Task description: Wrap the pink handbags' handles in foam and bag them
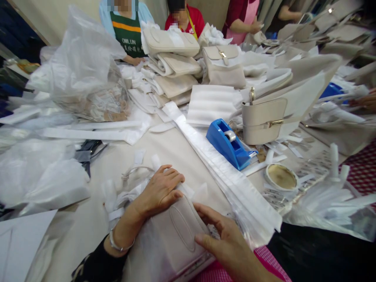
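A beige handbag (179, 229) lies tilted at the table's near edge, with an oval stitched outline on its face and translucent wrapping on its left part. Over its upper corner, my left hand (161, 188) is bent, thumb against the edge; its fingertips are partly hidden. My right hand (221, 233) grips the right edge, thumb on the face and fingers behind. White tissue and a thin strap (136, 168) lie beyond my left wrist.
Ahead are a blue tape dispenser (225, 143), long white plastic sleeves (205, 156), a tape roll (281, 177) and an upright beige bag (261, 121). Stacked bags (174, 66) and a large plastic bag (82, 66) stand farther back. Several people are across the table.
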A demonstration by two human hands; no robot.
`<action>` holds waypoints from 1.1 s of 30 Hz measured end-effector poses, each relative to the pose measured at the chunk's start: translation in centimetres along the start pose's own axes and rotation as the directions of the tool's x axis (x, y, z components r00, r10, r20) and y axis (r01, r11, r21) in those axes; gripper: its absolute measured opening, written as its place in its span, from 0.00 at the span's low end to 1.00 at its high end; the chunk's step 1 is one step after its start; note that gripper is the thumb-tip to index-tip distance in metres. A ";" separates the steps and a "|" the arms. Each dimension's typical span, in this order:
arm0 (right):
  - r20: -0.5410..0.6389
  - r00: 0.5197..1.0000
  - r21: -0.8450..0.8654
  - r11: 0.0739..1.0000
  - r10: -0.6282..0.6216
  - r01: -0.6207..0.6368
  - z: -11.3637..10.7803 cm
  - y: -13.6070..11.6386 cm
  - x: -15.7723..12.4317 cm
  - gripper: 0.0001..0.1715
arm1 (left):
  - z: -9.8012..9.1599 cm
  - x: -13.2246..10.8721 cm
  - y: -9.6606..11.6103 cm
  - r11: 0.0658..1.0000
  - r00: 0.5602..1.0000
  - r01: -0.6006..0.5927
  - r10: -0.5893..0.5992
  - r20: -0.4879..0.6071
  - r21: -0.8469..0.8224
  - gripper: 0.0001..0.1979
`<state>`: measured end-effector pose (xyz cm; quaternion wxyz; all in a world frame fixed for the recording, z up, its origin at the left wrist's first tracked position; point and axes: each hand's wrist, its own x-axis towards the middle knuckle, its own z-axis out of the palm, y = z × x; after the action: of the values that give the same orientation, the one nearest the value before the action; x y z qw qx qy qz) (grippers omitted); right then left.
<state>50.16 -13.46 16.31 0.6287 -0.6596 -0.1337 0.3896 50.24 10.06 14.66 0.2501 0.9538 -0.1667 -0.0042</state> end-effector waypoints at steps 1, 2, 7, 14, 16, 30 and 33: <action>0.016 1.000 0.004 1.000 -0.015 0.015 0.0 -0.1 0.1 0.30 | -0.1 0.1 -0.1 1.000 1.000 0.003 -0.002 0.007 -0.016 0.39; 0.031 0.999 0.002 1.000 -0.030 0.030 -0.1 -0.2 0.2 0.30 | -0.1 0.1 -0.1 0.999 1.000 0.005 -0.005 0.013 -0.032 0.39; 0.054 0.998 -0.138 0.990 -0.027 0.034 -0.6 0.3 0.1 0.36 | -0.4 0.4 0.0 0.997 0.999 0.030 -0.026 0.048 -0.071 0.42; 0.150 0.984 -0.149 0.981 -0.100 0.122 -0.8 1.3 -0.3 0.36 | -1.0 0.4 -0.1 0.992 0.998 0.041 -0.034 0.061 -0.122 0.43; 0.170 0.978 -0.112 0.984 -0.121 0.142 -0.9 1.0 0.0 0.31 | -1.1 0.6 -0.1 0.990 0.997 0.044 -0.036 0.065 -0.136 0.43; 0.179 0.972 -0.152 0.972 -0.152 0.180 -1.3 2.2 1.6 0.24 | -1.8 -0.1 1.1 0.943 0.994 -0.096 0.110 0.024 -0.318 0.19; 0.212 0.969 -0.084 0.986 -0.124 0.145 -1.7 1.8 1.9 0.21 | -2.1 0.0 1.3 0.898 0.992 -0.079 0.113 0.055 -0.432 0.11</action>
<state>52.01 -13.78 13.82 0.6029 -0.6354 -0.2618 0.4053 50.05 9.94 17.10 0.4469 0.8650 -0.2182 -0.0660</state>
